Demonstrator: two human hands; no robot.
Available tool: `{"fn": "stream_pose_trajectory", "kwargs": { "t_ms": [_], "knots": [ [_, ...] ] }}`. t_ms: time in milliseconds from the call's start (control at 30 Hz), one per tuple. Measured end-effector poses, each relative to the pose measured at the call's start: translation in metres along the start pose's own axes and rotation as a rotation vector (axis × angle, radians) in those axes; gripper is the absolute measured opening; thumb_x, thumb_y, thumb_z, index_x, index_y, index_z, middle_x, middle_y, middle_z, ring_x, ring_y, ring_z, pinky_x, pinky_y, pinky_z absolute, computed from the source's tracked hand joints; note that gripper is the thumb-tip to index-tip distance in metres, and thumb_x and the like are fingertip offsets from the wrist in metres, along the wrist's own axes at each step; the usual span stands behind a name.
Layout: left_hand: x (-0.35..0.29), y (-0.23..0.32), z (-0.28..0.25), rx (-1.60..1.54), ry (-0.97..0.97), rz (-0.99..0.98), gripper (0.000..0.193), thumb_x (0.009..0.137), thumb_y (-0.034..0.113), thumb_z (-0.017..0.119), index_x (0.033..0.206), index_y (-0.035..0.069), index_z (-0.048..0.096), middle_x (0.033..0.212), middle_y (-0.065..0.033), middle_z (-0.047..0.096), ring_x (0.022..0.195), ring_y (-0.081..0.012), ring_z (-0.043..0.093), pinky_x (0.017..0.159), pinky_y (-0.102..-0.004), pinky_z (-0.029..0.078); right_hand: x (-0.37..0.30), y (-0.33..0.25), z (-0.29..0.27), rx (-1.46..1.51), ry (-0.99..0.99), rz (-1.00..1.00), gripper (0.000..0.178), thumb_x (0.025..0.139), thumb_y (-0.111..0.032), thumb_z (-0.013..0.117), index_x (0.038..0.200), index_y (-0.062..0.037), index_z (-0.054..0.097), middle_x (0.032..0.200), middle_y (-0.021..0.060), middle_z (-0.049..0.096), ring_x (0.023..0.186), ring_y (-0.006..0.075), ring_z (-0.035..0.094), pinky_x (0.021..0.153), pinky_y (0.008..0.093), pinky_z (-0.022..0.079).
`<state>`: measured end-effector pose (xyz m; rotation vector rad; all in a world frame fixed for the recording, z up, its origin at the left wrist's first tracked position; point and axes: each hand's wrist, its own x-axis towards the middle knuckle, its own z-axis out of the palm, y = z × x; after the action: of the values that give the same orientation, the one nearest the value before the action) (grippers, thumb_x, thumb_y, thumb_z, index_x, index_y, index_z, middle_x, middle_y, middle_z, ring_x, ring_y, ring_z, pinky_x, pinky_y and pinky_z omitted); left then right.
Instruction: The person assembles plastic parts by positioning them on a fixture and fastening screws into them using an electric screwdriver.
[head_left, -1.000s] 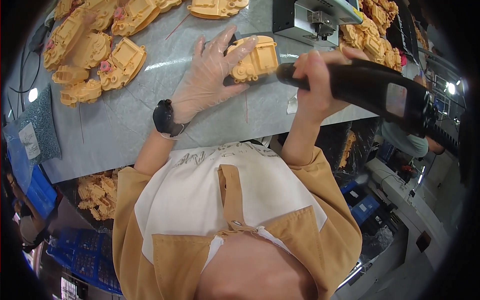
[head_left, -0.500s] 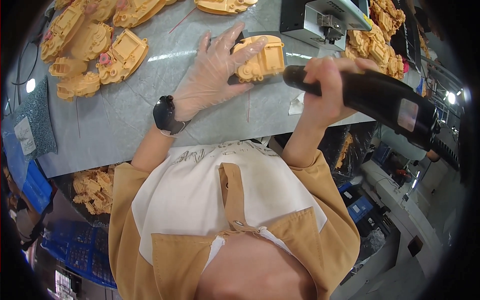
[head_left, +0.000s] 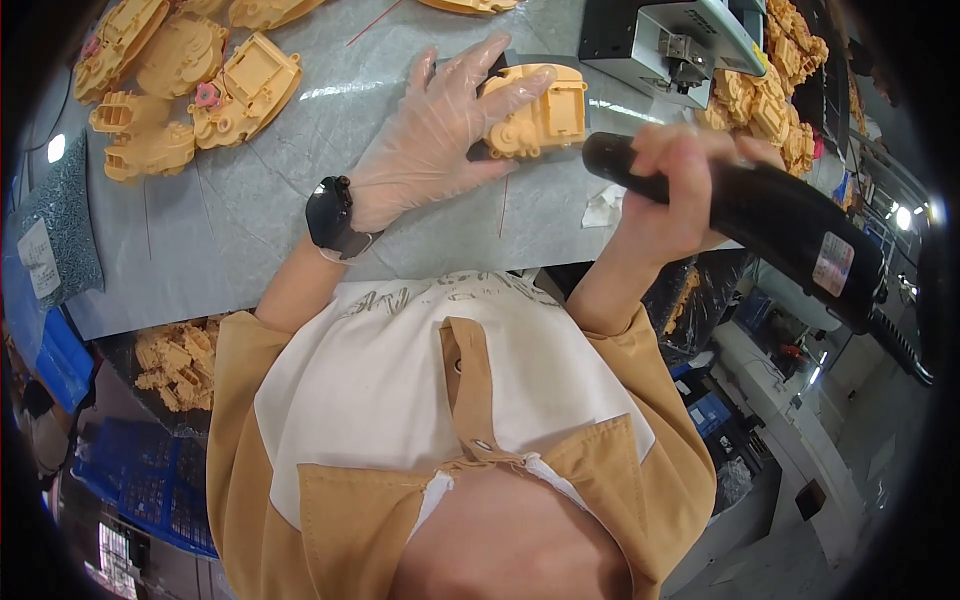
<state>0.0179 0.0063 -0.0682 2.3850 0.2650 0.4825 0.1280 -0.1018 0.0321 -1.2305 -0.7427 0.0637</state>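
Note:
An orange plastic housing (head_left: 548, 108) rests on a dark block (head_left: 487, 152) on the grey table. Over its left side lies my left hand (head_left: 432, 135) in a clear glove, the index finger across the top and the thumb along the near edge, holding it in place. The other fingers are spread beyond its far left corner. My right hand (head_left: 688, 185), bare, is wrapped round a black electric screwdriver (head_left: 790, 220). The tool lies nearly level, its nose pointing left just beside the housing's right edge. A thin red wire (head_left: 503, 205) trails from the housing toward me.
Several more orange housings (head_left: 245, 90) lie at the left, and a pile of them (head_left: 765, 105) at the right. A silver and black machine (head_left: 675, 50) stands far right of centre. A bag of small screws (head_left: 65, 230) sits at the left edge, a white scrap (head_left: 602, 207) near the screwdriver.
The view has shifted slightly, so the table things appear a little higher. The screwdriver's rear end has swung lower at the right. My left hand stays on the housing.

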Motion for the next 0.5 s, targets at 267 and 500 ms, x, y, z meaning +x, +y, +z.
{"fn": "stream_pose_trajectory", "kwargs": {
  "t_ms": [267, 500],
  "knots": [
    [-0.001, 0.001, -0.001, 0.064, -0.02, 0.007, 0.084, 0.065, 0.031, 0.077, 0.137, 0.03, 0.033, 0.137, -0.0162, 0.031, 0.119, -0.0261, 0.041, 0.101, -0.0499, 0.025, 0.0, 0.007, 0.001, 0.029, -0.023, 0.008, 0.043, 0.072, 0.012, 0.057, 0.104, -0.0054, 0.033, 0.062, 0.0069, 0.055, 0.044, 0.0126, 0.048, 0.046, 0.0251, 0.044],
    [0.004, 0.003, -0.004, 0.078, -0.02, 0.012, 0.086, 0.062, 0.029, 0.078, 0.136, 0.03, 0.034, 0.136, -0.0155, 0.032, 0.116, -0.0256, 0.044, 0.101, -0.049, 0.026, -0.002, 0.011, 0.0, -0.03, -0.04, 0.01, 0.042, 0.071, 0.012, 0.061, 0.099, -0.0061, 0.034, 0.065, 0.0068, 0.057, 0.044, 0.0114, 0.049, 0.042, 0.0233, 0.043]
  ]
}}
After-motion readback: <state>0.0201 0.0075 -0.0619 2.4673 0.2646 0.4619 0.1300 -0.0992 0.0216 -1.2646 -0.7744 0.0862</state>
